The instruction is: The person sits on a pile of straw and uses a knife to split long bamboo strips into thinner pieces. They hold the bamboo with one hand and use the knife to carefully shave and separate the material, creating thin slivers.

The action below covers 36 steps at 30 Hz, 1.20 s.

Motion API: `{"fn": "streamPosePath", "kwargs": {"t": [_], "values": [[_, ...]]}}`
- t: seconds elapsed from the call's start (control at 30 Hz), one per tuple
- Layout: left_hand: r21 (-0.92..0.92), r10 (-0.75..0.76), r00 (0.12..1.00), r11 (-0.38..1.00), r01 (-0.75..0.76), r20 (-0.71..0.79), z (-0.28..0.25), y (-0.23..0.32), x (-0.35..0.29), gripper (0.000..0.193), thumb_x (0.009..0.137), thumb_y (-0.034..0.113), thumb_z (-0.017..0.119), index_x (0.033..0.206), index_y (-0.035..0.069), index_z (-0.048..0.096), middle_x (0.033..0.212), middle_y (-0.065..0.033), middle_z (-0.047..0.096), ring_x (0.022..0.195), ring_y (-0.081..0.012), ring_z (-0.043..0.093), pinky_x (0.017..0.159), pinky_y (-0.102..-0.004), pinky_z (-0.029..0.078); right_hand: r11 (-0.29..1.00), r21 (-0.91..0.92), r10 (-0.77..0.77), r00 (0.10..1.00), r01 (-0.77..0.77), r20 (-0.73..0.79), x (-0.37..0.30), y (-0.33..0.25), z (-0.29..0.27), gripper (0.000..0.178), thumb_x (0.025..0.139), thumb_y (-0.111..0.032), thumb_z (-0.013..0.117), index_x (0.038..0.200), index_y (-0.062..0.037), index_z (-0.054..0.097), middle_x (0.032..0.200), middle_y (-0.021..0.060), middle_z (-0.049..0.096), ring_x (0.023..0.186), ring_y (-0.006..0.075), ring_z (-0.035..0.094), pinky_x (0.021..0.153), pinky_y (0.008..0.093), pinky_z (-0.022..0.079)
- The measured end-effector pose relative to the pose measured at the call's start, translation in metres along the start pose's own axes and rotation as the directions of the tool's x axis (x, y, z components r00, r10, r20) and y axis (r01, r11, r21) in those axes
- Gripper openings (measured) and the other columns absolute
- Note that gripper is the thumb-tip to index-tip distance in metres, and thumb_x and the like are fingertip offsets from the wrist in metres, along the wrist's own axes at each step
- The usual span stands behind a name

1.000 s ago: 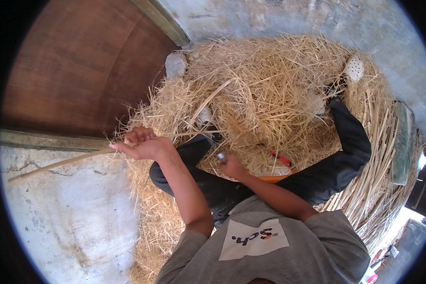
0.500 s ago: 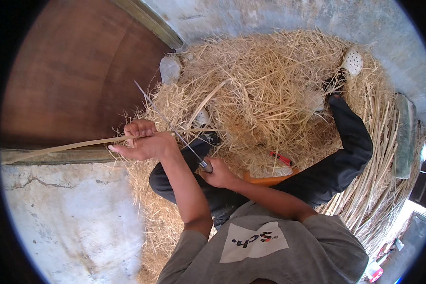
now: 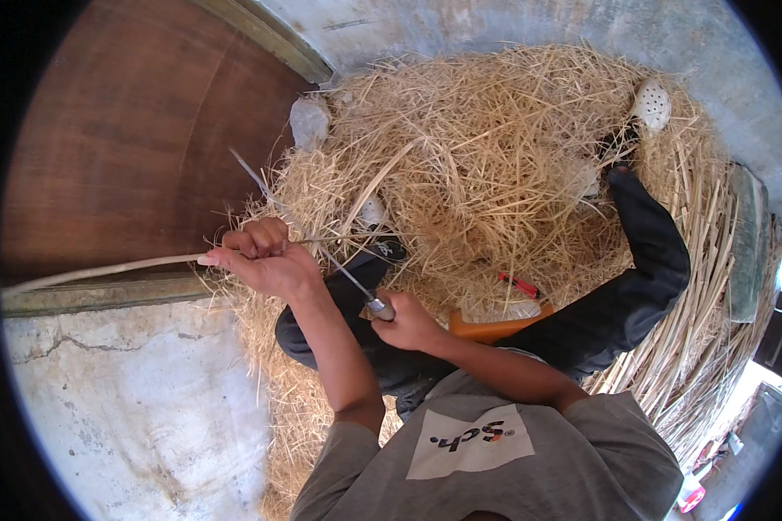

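In my left hand is a long, thin strip of bamboo or cane. My fingers are curled round it, and its long end runs out to the left across the door's foot. The short, thin end reaches right, over the straw. My right hand grips the handle of a long, slim-bladed knife. Its blade slants up and to the left, crossing the strip just right of my left hand. Part of the blade is hidden behind the left hand, so I cannot tell whether it touches the strip.
A heap of straw-like shavings lies before my legs. A red-handled tool rests beside an orange object between my legs. Bundled long strips lie to the right. A brown door and wall stand left.
My left fingers have curled more tightly round the strip, which has turned and now looks narrower. The knife has shifted slightly, its tip now further left.
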State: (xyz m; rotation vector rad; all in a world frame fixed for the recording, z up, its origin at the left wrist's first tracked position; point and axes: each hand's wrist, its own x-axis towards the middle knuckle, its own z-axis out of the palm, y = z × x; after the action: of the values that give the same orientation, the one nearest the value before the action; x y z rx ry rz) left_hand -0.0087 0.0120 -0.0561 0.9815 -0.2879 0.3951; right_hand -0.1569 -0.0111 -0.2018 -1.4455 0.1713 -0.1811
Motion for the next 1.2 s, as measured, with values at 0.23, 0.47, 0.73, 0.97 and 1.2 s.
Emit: {"fn": "streamPosePath", "kwargs": {"t": [0.23, 0.47, 0.73, 0.97, 1.2], "values": [[0.074, 0.109, 0.983, 0.992, -0.098, -0.151, -0.005, 0.003, 0.009, 0.056, 0.096, 0.056, 0.041, 0.06, 0.018, 0.021, 0.052, 0.0048, 0.015, 0.047, -0.009, 0.014, 0.043, -0.0256, 0.014, 0.991, -0.053, 0.119, 0.993, -0.12, -0.02, 0.004, 0.043, -0.007, 0.011, 0.069, -0.005, 0.059, 0.078, -0.0009, 0.054, 0.06, 0.0144, 0.051, 0.053, 0.028, 0.049, 0.055, 0.0402, 0.043], [0.156, 0.101, 0.965, 0.986, -0.064, -0.243, 0.001, 0.003, 0.003, 0.06, 0.094, 0.062, 0.039, 0.06, 0.017, 0.018, 0.05, 0.0037, 0.015, 0.046, -0.0094, 0.015, 0.045, -0.0276, 0.011, 0.993, -0.116, 0.021, 1.0, -0.023, -0.02, 0.004, 0.003, 0.005, 0.016, 0.074, -0.013, 0.063, 0.086, -0.0025, 0.06, 0.071, 0.0229, 0.059, 0.07, 0.0411, 0.06, 0.061, 0.0445, 0.047], [0.178, 0.127, 0.968, 0.98, -0.089, -0.218, -0.003, 0.004, 0.005, 0.059, 0.095, 0.06, 0.039, 0.06, 0.017, 0.018, 0.052, 0.0037, 0.016, 0.047, -0.0094, 0.016, 0.045, -0.0279, 0.012, 0.952, -0.242, 0.19, 0.982, -0.189, -0.02, 0.003, 0.012, -0.004, 0.02, 0.073, -0.014, 0.063, 0.086, -0.0002, 0.058, 0.073, 0.0245, 0.06, 0.074, 0.043, 0.061, 0.066, 0.0478, 0.049], [0.217, 0.128, 0.976, 0.972, -0.088, -0.174, 0.014, 0.005, -0.008, 0.059, 0.096, 0.059, 0.036, 0.061, 0.016, 0.018, 0.053, 0.0035, 0.015, 0.047, -0.01, 0.016, 0.046, -0.0283, 0.013, 0.926, -0.356, 0.1, 0.992, -0.123, -0.083, 0.008, 0.06, -0.017, 0.024, 0.075, -0.016, 0.06, 0.093, -0.0002, 0.056, 0.078, 0.0254, 0.061, 0.076, 0.0439, 0.061, 0.068, 0.0493, 0.049], [0.241, 0.126, 0.977, 0.967, -0.082, -0.172, 0.006, 0.002, -0.002, 0.059, 0.096, 0.06, 0.035, 0.06, 0.016, 0.019, 0.051, 0.0028, 0.018, 0.049, -0.0104, 0.017, 0.048, -0.0285, 0.014, 0.947, -0.282, 0.155, 0.988, -0.151, -0.011, 0.003, 0.011, -0.016, 0.024, 0.074, -0.016, 0.062, 0.094, -0.0033, 0.057, 0.082, 0.0228, 0.063, 0.083, 0.0422, 0.062, 0.07, 0.0496, 0.048]]}}
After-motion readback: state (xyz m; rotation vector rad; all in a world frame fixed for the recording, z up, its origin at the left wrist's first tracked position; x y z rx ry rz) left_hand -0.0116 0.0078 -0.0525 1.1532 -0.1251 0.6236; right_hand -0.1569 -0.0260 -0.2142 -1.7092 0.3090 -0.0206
